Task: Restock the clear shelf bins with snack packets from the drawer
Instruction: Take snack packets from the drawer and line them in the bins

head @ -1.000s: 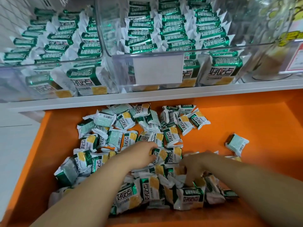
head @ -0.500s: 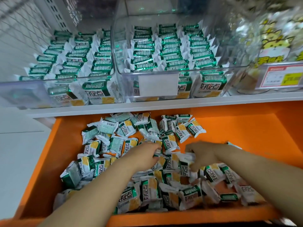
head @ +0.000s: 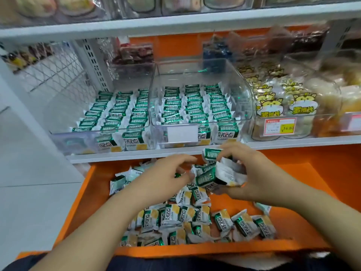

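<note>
My right hand (head: 257, 178) grips a bundle of green-and-white snack packets (head: 213, 174) lifted above the orange drawer (head: 214, 249). My left hand (head: 162, 175) has curled fingers at the bundle's left end, and a bit of green wrapper shows between them. Loose packets (head: 187, 214) lie heaped in the drawer below both hands. On the shelf just above stand two clear bins, the left bin (head: 64, 139) and the middle bin (head: 245, 98). Both hold neat rows of the same packets, with room at the back of each.
A white shelf edge (head: 136, 155) runs just above my hands. To the right stands a clear bin of cat-printed snacks (head: 273, 106) with a red-and-yellow price label (head: 280, 128). More bins sit behind and on the shelf above. White floor lies to the left.
Both hands have come up out of the pile, the right one lifting a bundle of packets toward the shelf. My view has tilted upward, showing more of the shelves.
</note>
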The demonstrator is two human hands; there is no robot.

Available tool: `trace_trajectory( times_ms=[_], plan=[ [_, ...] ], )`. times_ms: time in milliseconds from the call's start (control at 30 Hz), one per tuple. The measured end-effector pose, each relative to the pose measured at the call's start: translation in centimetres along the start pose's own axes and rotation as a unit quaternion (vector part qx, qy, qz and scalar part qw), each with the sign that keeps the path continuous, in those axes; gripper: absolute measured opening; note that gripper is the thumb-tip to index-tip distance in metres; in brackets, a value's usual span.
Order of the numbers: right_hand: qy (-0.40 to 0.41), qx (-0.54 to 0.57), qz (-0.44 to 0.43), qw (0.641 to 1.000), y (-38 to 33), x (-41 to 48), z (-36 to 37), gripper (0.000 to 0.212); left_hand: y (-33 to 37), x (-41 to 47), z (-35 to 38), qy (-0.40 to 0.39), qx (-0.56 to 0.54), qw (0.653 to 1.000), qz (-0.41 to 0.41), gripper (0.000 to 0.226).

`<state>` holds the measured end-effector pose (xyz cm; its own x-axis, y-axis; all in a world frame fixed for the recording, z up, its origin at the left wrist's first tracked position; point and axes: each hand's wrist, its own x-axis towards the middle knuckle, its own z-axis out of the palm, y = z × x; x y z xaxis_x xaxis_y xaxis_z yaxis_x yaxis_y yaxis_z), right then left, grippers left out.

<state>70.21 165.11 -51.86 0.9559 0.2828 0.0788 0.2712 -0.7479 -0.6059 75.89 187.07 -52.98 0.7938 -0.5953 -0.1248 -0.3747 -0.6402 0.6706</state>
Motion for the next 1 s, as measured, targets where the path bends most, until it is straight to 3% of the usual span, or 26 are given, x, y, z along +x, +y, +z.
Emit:
trace_trajectory(
  times_ms=[133,367,667,1000],
  plan=[
    [0.102,0.045,-0.022,0.994,-0.2,-0.9,1.0,0.051,1.2,-2.3,-0.4,0.002,-0.123,0.992,0.0,0.037],
    [0.193,0.147,-0.026,0.97,-0.4,-0.5,1.5,0.052,1.4,-0.6,0.7,0.05,-0.301,0.952,-0.006,0.044],
    [0.178,0.255,-0.022,0.95,-0.5,0.4,1.6,0.051,1.4,0.5,1.9,0.086,-0.384,0.917,0.061,0.035],
    [0.127,0.233,-0.026,0.964,-0.3,0.4,0.9,0.062,2.2,-0.4,1.7,0.107,-0.345,0.929,0.081,0.031]
  ],
)
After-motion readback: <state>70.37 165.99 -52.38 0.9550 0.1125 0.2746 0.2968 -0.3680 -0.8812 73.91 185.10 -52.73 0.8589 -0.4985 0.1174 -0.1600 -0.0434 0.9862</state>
